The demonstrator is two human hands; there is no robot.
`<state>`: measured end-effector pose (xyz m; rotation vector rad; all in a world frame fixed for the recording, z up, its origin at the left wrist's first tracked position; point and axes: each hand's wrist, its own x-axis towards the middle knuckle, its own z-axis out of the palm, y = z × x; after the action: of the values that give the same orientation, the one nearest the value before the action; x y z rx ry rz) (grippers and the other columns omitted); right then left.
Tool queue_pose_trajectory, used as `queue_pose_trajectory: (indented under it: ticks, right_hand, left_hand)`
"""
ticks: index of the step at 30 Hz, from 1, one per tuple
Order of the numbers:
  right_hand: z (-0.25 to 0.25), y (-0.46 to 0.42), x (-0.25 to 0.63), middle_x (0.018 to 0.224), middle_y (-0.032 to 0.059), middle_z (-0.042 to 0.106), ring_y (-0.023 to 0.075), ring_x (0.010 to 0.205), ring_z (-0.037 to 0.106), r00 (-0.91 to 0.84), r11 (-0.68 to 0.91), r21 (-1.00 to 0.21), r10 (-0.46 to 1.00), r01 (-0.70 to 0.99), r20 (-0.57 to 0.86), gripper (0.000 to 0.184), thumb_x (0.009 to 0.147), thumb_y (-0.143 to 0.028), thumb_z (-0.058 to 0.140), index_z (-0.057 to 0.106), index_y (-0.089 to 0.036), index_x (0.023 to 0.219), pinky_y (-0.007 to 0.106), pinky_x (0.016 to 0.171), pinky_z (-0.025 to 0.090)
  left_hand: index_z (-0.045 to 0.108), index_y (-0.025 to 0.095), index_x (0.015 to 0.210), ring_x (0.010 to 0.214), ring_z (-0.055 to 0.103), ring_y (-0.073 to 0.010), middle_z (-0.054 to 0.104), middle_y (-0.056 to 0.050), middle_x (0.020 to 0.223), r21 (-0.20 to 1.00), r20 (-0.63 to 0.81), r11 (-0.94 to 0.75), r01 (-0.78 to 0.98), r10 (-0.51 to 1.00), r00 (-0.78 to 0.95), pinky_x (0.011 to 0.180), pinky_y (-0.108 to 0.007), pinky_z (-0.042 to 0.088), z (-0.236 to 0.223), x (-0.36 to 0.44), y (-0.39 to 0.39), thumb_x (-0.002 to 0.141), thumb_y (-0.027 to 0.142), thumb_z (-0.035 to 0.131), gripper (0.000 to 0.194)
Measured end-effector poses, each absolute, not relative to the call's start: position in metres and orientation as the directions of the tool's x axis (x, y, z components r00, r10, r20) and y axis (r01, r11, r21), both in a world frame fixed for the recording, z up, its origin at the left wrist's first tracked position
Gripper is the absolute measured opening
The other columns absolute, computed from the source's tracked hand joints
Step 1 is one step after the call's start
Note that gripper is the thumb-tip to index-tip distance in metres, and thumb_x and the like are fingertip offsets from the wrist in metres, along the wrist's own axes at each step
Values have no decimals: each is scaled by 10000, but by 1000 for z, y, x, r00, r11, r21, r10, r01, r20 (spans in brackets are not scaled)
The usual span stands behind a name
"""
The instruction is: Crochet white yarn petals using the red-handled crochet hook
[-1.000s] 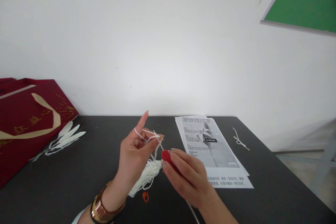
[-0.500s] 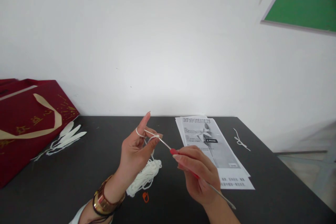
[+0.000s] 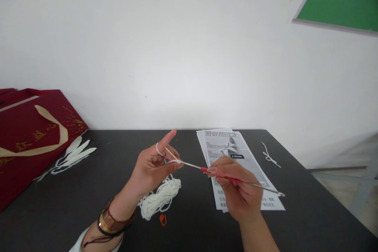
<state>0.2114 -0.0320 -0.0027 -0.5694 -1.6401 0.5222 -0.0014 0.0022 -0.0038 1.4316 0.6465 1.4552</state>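
Observation:
White yarn (image 3: 170, 152) loops around the raised index finger of my left hand (image 3: 153, 167), whose thumb and other fingers pinch it at a small knot. My right hand (image 3: 240, 185) holds a crochet hook (image 3: 236, 180) by its red middle grip. The hook's near metal end slants past the hand to the lower right. Its far tip meets the yarn at the left fingertips, where the exact loop is too small to make out. Below the left hand lies a loose white yarn skein (image 3: 161, 199), with an orange stitch marker (image 3: 163, 219) just in front of it.
Printed sheets (image 3: 215, 193) with a flower picture lie partly beneath my right hand on the dark table (image 3: 118, 189). A red paper bag (image 3: 26, 138) stands at the left beside white crocheted petals (image 3: 76, 152). A short knotted white cord (image 3: 269, 157) lies at the right.
My right hand has moved right and turned, so the hook now lies flatter, with its whole length in sight. The left index finger leans further right, the yarn still looped on it.

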Motion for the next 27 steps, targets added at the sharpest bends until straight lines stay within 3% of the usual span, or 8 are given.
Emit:
queue_pose_trajectory:
  ticks: [6, 15, 18, 23, 27]
  right_hand:
    - [-1, -31, 211, 751, 50, 696, 185, 673, 645, -70, 688, -720, 717, -93, 694, 106, 913, -226, 616, 718, -216, 941, 318, 568, 543]
    - [0, -28, 205, 678, 31, 669, 160, 571, 649, 5, 533, -779, 826, -331, 564, 111, 878, -280, 669, 728, -188, 855, 303, 521, 584]
    - [1, -25, 203, 662, 18, 683, 140, 521, 651, 33, 447, -791, 878, -417, 478, 121, 854, -294, 700, 723, -184, 810, 261, 488, 581]
    - [-3, -18, 197, 561, -16, 668, 101, 441, 628, -13, 171, -786, 975, -595, 222, 157, 838, -308, 720, 708, -163, 780, 194, 457, 582]
    - [-5, -15, 189, 561, -13, 678, 94, 438, 610, -10, 77, -753, 994, -654, 111, 179, 793, -321, 767, 715, -150, 785, 190, 453, 591]
  left_hand:
    - [606, 355, 1301, 628, 579, -128, 611, 25, 640, 893, 284, -118, -434, 896, 341, 555, -225, 479, -5, -7, 1, 680, 61, 787, 711]
    - [658, 325, 1251, 588, 566, -135, 618, 4, 628, 884, 215, 40, -465, 849, 483, 526, -237, 451, -2, -9, -1, 658, 99, 811, 653]
    - [687, 312, 1216, 595, 573, -140, 646, -13, 653, 909, 221, 6, -417, 840, 495, 530, -248, 456, -3, -10, -2, 677, 123, 808, 584]
    - [735, 339, 1127, 618, 588, -137, 671, -15, 680, 916, 383, -299, -267, 850, 362, 568, -257, 476, -3, -3, -2, 735, 95, 752, 461]
    - [742, 332, 1116, 691, 578, -130, 657, -13, 745, 887, 454, -404, -225, 854, 253, 638, -253, 475, -6, 8, -6, 764, 54, 707, 450]
